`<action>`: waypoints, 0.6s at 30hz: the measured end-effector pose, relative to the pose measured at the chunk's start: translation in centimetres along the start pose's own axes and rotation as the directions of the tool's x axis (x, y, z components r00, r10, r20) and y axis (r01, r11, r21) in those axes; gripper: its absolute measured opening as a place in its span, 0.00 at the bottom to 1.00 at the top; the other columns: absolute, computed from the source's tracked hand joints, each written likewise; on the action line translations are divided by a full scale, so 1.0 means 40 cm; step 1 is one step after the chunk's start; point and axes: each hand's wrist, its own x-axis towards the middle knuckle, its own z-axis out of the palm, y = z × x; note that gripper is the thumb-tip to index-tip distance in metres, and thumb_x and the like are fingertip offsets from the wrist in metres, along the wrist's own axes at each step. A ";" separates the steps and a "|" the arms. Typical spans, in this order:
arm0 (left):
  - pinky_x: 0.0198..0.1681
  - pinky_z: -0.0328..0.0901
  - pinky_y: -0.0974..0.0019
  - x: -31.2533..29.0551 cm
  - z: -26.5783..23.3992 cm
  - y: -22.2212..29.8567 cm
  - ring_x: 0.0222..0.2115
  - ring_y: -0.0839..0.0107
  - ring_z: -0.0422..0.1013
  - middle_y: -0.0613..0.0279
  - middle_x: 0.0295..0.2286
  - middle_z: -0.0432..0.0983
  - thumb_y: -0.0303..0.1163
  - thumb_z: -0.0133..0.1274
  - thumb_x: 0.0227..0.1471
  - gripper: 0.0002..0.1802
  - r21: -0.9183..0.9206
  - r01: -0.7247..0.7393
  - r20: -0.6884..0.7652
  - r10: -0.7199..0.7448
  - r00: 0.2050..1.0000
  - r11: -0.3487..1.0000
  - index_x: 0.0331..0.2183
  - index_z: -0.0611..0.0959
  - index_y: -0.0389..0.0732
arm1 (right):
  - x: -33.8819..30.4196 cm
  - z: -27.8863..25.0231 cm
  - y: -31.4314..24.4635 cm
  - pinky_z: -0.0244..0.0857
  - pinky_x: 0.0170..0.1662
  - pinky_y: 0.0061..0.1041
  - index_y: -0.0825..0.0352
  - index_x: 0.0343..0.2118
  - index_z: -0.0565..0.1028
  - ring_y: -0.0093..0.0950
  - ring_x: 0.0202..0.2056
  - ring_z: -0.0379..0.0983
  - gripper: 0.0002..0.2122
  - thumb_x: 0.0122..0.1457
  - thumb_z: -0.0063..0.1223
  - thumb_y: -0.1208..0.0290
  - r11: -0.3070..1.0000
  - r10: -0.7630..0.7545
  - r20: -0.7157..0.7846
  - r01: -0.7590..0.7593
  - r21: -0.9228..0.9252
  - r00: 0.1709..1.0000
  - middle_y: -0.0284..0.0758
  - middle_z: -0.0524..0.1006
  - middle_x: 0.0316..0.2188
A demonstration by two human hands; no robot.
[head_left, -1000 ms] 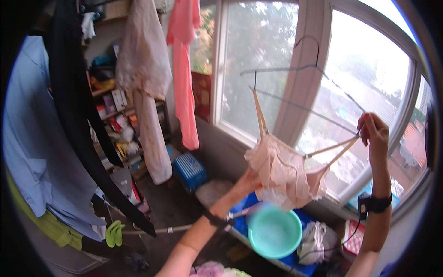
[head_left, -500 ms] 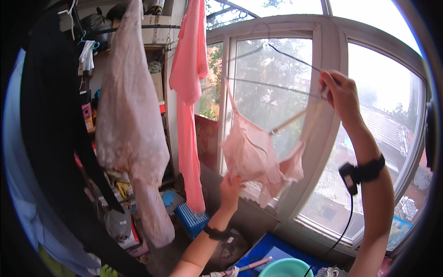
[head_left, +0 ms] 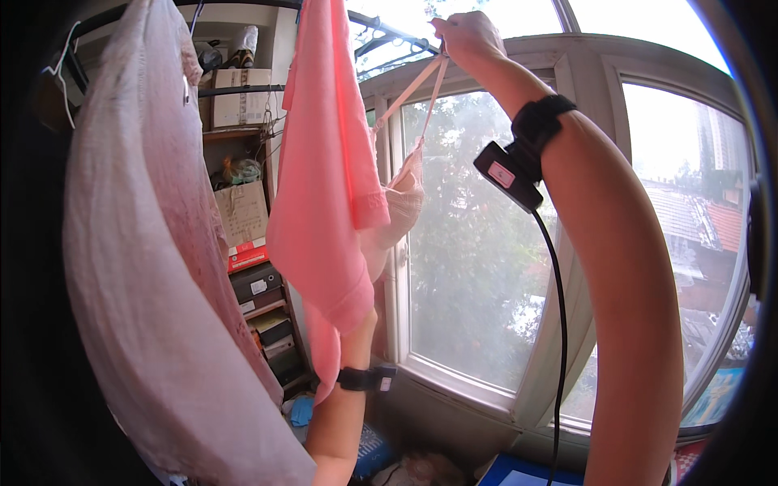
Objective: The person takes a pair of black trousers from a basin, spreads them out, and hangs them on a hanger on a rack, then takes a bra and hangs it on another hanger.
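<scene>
My right hand [head_left: 470,39] is raised high near the overhead rack, its fingers closed round a dark clothes hanger, of which little shows. A pale pink bra [head_left: 408,206] hangs by its thin straps just below this hand, in front of the window. A bright pink garment [head_left: 324,186] hangs closer to me and covers part of the bra. My left forearm [head_left: 344,405] reaches up behind the pink garment; the left hand itself is hidden there, so its fingers cannot be seen.
A long whitish-pink garment [head_left: 130,235] hangs at the left. The dark rack [head_left: 389,31] runs overhead. Behind stand shelves with cardboard boxes [head_left: 241,97]. The framed window [head_left: 478,243] fills the right side. A black cable [head_left: 561,324] trails from my right wrist device.
My right hand has lifted the hanger and bra up and to the left, toward the rack. My left hand has moved behind the pink garment. The view has tilted up.
</scene>
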 end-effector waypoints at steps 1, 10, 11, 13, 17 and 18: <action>0.25 0.63 0.76 0.003 -0.001 -0.034 0.25 0.81 0.69 0.66 0.30 0.75 0.24 0.44 0.58 0.10 0.050 0.011 0.043 -0.013 0.999 0.999 0.41 0.77 0.35 | 0.029 0.024 0.031 0.67 0.40 0.30 0.65 0.37 0.80 0.25 0.32 0.76 0.25 0.55 0.50 0.44 1.000 0.005 0.003 -0.005 -0.031 1.000 0.35 0.79 0.27; 0.25 0.64 0.77 0.015 -0.020 -0.072 0.24 0.80 0.70 0.66 0.29 0.76 0.22 0.43 0.57 0.11 0.280 -0.033 0.141 -0.008 0.990 0.959 0.41 0.76 0.34 | 0.145 0.159 0.098 0.70 0.32 0.28 0.51 0.36 0.81 0.26 0.33 0.77 0.09 0.54 0.50 0.67 0.370 -0.251 0.334 0.409 -0.834 0.909 0.29 0.80 0.29; 0.25 0.65 0.77 -0.002 -0.005 -0.074 0.24 0.80 0.70 0.66 0.29 0.76 0.22 0.43 0.57 0.11 0.257 -0.002 0.124 -0.031 0.992 0.966 0.41 0.76 0.34 | 0.129 0.154 0.102 0.70 0.31 0.28 0.51 0.37 0.80 0.26 0.30 0.77 0.10 0.54 0.50 0.66 0.359 -0.233 0.331 0.397 -0.845 0.915 0.29 0.80 0.28; 0.25 0.65 0.77 -0.034 0.038 -0.104 0.25 0.80 0.71 0.65 0.30 0.77 0.21 0.42 0.57 0.11 0.179 0.067 0.112 -0.088 0.990 0.982 0.40 0.77 0.34 | 0.157 0.145 0.279 0.67 0.24 0.28 0.53 0.50 0.72 0.27 0.22 0.73 0.18 0.55 0.53 0.61 0.330 -0.661 0.283 0.608 -0.723 0.695 0.31 0.78 0.25; 0.24 0.65 0.77 -0.036 -0.034 -0.091 0.23 0.78 0.71 0.63 0.31 0.77 0.21 0.43 0.56 0.09 0.284 0.092 0.046 -0.109 0.993 0.954 0.38 0.77 0.34 | -0.159 0.057 0.082 0.66 0.43 0.39 0.58 0.58 0.60 0.33 0.32 0.74 0.36 0.49 0.64 0.50 0.693 0.383 0.141 -0.385 0.610 0.913 0.34 0.77 0.30; 0.24 0.65 0.77 -0.044 -0.027 -0.078 0.23 0.78 0.72 0.62 0.31 0.77 0.22 0.44 0.56 0.08 0.289 0.123 0.011 -0.132 0.991 0.949 0.37 0.76 0.33 | -0.218 0.070 0.107 0.65 0.45 0.37 0.63 0.56 0.63 0.32 0.39 0.72 0.35 0.51 0.58 0.45 0.753 0.310 0.075 -0.293 0.589 0.948 0.39 0.75 0.39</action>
